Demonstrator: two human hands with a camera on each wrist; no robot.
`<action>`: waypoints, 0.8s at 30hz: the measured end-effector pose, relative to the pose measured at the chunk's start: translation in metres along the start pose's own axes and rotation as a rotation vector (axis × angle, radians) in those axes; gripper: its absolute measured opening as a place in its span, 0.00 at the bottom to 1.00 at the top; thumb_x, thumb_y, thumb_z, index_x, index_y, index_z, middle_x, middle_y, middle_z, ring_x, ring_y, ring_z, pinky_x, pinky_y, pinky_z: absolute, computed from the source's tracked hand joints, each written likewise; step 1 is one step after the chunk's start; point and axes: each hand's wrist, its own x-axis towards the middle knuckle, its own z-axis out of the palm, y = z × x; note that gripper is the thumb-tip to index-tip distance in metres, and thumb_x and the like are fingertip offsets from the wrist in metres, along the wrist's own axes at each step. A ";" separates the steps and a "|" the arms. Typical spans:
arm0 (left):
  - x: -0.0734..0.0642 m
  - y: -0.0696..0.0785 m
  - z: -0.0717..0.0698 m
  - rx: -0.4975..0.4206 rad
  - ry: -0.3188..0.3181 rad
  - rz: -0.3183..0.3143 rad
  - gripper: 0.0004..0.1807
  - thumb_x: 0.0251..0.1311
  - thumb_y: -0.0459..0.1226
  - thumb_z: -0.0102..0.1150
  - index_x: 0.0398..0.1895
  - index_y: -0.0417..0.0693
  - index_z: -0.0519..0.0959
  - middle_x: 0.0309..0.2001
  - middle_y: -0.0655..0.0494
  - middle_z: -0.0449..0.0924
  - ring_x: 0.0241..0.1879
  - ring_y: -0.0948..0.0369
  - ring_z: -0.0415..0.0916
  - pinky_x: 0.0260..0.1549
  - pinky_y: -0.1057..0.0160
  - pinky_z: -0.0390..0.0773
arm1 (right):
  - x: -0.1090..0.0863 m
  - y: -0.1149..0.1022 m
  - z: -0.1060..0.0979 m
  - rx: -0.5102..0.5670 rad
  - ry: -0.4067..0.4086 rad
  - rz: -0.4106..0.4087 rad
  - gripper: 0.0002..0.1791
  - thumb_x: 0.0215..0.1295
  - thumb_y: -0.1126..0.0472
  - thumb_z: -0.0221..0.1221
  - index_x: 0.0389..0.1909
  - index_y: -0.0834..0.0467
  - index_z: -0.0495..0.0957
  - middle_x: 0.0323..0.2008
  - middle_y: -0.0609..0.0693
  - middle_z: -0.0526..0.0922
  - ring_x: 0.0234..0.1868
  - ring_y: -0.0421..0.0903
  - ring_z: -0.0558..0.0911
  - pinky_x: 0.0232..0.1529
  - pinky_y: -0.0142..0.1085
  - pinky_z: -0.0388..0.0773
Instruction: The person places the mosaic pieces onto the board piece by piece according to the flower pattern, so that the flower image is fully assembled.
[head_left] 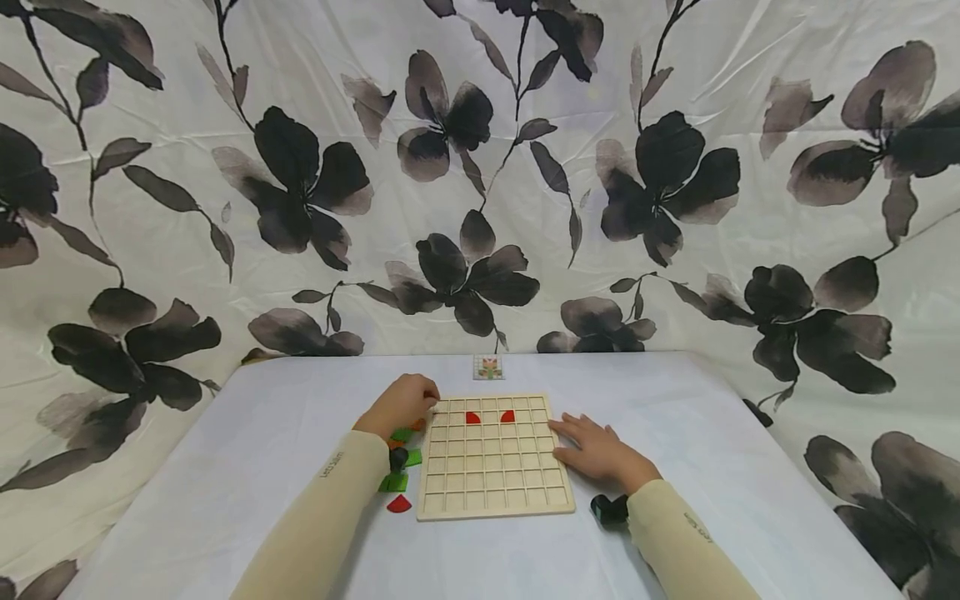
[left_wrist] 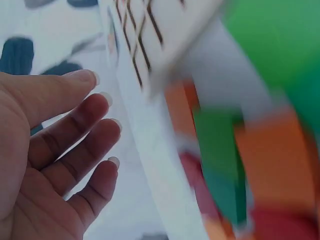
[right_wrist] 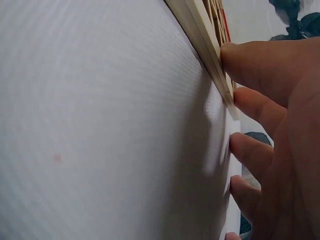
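White cloth covers the table point(head_left: 247, 450) in front of you, lightly creased, and behind it hangs pale fabric point(head_left: 555, 208) printed with dark, smoky flowers. The cloth's far edge meets that fabric just beyond a small patterned card point(head_left: 489, 367). Its two sides slant outward as they come toward you, with flowers showing past both.

The pale wooden grid board point(head_left: 495, 479) lies flat in the middle, nearer the far edge than your sleeves are. Two red pieces, the left one point(head_left: 472, 418) and the right one point(head_left: 507, 417), sit in its cells toward the far side, apart from each other.

Your left hand point(head_left: 401, 407) is at the board's far left corner, fingers gently bent and loosely apart, with nothing visible between them; you cannot tell from here whether they touch the wood. Your right hand point(head_left: 600, 452) rests along the right edge, fingers spread wide, thumb and fingertips against the rim.

Just off the left edge, your room is tight: green pieces point(head_left: 393, 482) and orange pieces point(head_left: 417, 425) crowd beneath your wrist, and a red wedge point(head_left: 399, 504) lies by the near left corner. You have wide cloth farther left, and more on the right beyond your hand and the black wrist device point(head_left: 609, 510).
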 end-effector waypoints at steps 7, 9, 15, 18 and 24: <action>-0.008 -0.025 -0.014 0.052 -0.095 -0.177 0.10 0.64 0.37 0.58 0.45 0.42 0.83 0.39 0.52 0.82 0.34 0.58 0.73 0.47 0.54 0.79 | 0.000 0.001 -0.001 0.017 0.003 0.011 0.30 0.69 0.45 0.52 0.71 0.46 0.64 0.74 0.54 0.59 0.76 0.62 0.52 0.69 0.67 0.44; -0.011 -0.028 -0.015 0.073 -0.117 -0.233 0.11 0.62 0.38 0.61 0.44 0.41 0.82 0.36 0.52 0.81 0.33 0.58 0.73 0.45 0.55 0.79 | 0.001 0.002 0.000 0.018 0.003 0.011 0.30 0.69 0.45 0.52 0.70 0.46 0.64 0.74 0.54 0.59 0.76 0.62 0.52 0.69 0.67 0.44; -0.018 -0.029 -0.012 0.196 -0.107 -0.296 0.15 0.59 0.44 0.65 0.37 0.40 0.82 0.26 0.53 0.78 0.27 0.57 0.72 0.37 0.57 0.76 | 0.002 0.003 0.003 0.019 0.007 0.010 0.30 0.69 0.45 0.52 0.70 0.46 0.65 0.74 0.53 0.59 0.76 0.62 0.52 0.69 0.67 0.44; -0.019 -0.028 -0.010 0.268 -0.070 -0.307 0.19 0.57 0.47 0.66 0.36 0.38 0.82 0.24 0.53 0.77 0.26 0.56 0.72 0.40 0.52 0.76 | 0.002 0.002 0.003 0.017 0.009 0.008 0.30 0.69 0.45 0.52 0.70 0.46 0.64 0.74 0.54 0.59 0.75 0.62 0.52 0.69 0.67 0.44; -0.019 -0.025 -0.008 0.308 -0.042 -0.346 0.20 0.56 0.47 0.66 0.39 0.38 0.81 0.24 0.52 0.77 0.27 0.54 0.72 0.44 0.49 0.75 | 0.002 0.002 0.002 0.013 0.011 0.004 0.30 0.69 0.45 0.52 0.71 0.45 0.64 0.74 0.54 0.59 0.76 0.61 0.52 0.69 0.67 0.44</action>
